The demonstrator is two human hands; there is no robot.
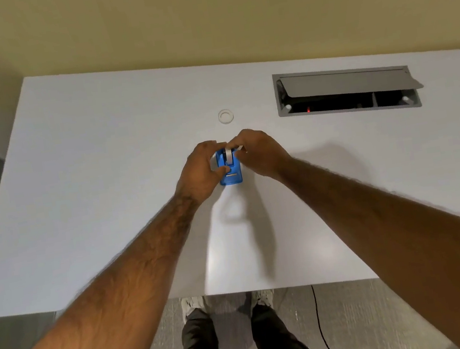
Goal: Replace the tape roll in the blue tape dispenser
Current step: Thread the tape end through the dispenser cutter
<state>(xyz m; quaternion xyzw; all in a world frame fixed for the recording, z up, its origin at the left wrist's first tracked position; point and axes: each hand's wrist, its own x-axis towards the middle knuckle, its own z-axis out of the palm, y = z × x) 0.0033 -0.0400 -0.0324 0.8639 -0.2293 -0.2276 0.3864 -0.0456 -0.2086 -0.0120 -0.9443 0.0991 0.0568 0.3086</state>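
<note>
While the left hand (203, 169) grips the blue tape dispenser (232, 176) mid-frame, the right hand (261, 152) pinches its tape roll (228, 156). Both look light; hold the sides.

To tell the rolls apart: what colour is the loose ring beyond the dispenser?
The ring is white, head view.
</note>
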